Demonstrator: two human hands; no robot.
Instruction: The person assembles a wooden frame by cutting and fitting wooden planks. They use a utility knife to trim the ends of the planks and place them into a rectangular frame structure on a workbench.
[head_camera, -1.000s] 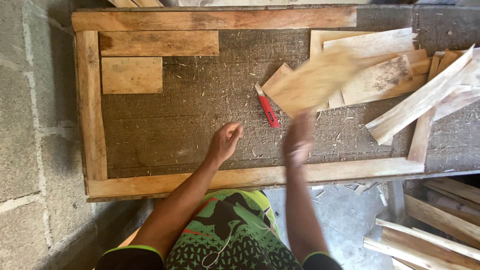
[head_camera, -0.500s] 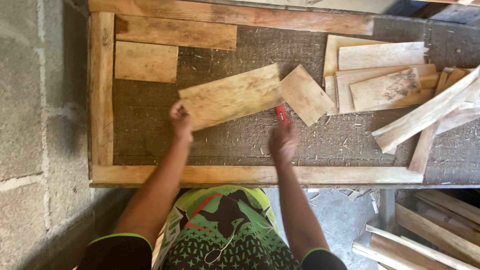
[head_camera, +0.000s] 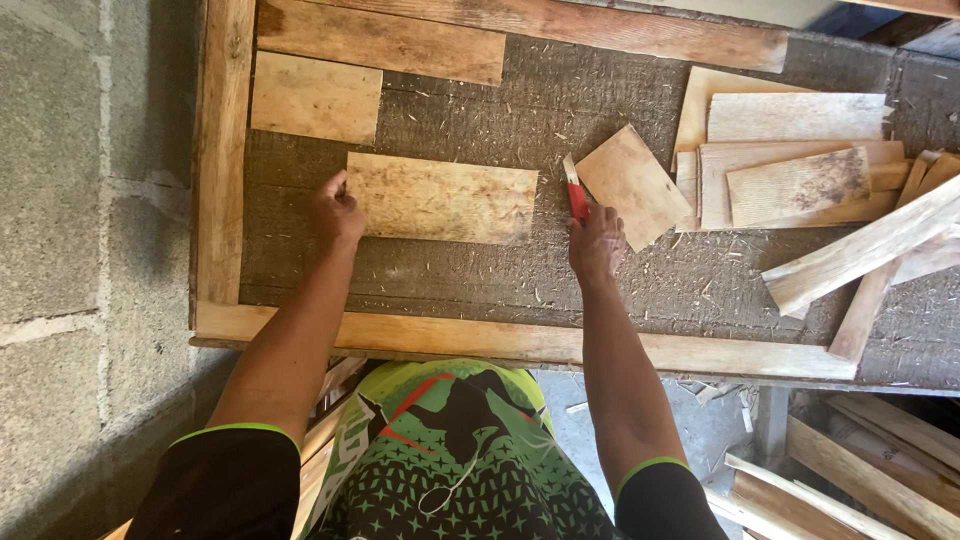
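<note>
**Plank laid flat, cutter in the other hand**

The left hand (head_camera: 337, 212) grips the left end of a pale plank (head_camera: 443, 197) lying flat mid-surface on the wood-framed workbench (head_camera: 222, 160); the right hand (head_camera: 597, 243) is curled around a red utility knife (head_camera: 576, 189), just beside a small tilted board (head_camera: 634, 186); loose offcuts (head_camera: 800, 160) crowd the right edge; two boards (head_camera: 345, 70) sit in the far left corner.

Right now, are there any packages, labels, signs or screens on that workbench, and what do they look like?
None in view: no package, label, sign or screen.
On the bench lie only bare wooden boards and a red-handled tool, which the right hand touches.
The left hand rests on the edge of a pale rectangular board.
</note>
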